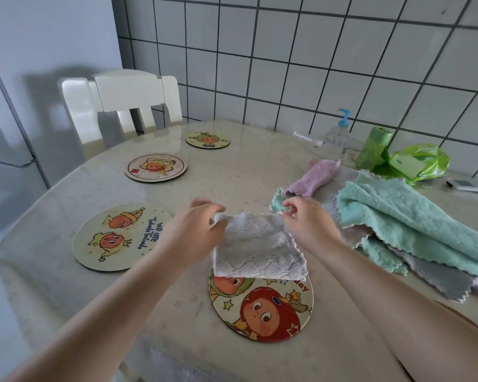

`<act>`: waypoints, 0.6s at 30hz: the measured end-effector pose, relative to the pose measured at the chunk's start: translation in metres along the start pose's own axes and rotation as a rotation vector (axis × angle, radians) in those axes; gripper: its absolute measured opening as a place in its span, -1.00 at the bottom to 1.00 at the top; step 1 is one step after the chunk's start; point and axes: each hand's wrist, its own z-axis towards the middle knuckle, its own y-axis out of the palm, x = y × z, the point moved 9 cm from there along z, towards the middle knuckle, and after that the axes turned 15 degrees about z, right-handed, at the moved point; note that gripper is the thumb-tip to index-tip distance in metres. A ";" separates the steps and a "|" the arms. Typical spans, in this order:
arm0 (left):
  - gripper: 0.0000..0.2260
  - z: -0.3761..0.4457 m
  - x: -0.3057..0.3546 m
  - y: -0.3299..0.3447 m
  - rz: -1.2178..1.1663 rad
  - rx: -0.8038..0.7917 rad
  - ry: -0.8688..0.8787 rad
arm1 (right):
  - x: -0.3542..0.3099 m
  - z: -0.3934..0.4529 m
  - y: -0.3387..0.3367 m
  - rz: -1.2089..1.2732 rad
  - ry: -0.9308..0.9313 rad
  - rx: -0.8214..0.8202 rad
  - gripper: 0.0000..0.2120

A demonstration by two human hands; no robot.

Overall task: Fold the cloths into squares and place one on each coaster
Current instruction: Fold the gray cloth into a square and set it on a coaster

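Right, both hands are on the pale grey waffle-textured folded cloth (258,248), which is held up at its far edge while its near fold droops over the far rim of the nearest round cartoon-printed coaster (262,307). Left hand (195,230) pinches the far left corner between thumb and curled fingers; right hand (305,219) pinches the far right corner the same way. The cloth covers only the top part of that coaster (the red-haired figure below is in full view).

Coasters, counted: four round ones. The second coaster (122,237), with blue lettering, lies just left of the hands; the third coaster (156,167) and the small fourth coaster (207,139) sit farther back towards the white chair (122,100). All three are bare, with open tabletop (66,285) between them and the curved table edge on the left.

On the right, room is tighter: a loose pile of cloths (414,224), mint green, lilac and grey, sprawls close beside the right wrist, reaching the table's near right edge. How many cloths it holds I cannot tell. Behind it stand a clear pump bottle (340,133) and green plastic bags (414,162) by the tiled wall.
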 end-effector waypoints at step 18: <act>-0.43 -0.001 0.015 0.067 0.401 -0.290 0.016 | 0.006 -0.030 0.070 -0.380 -0.042 -0.380 -0.27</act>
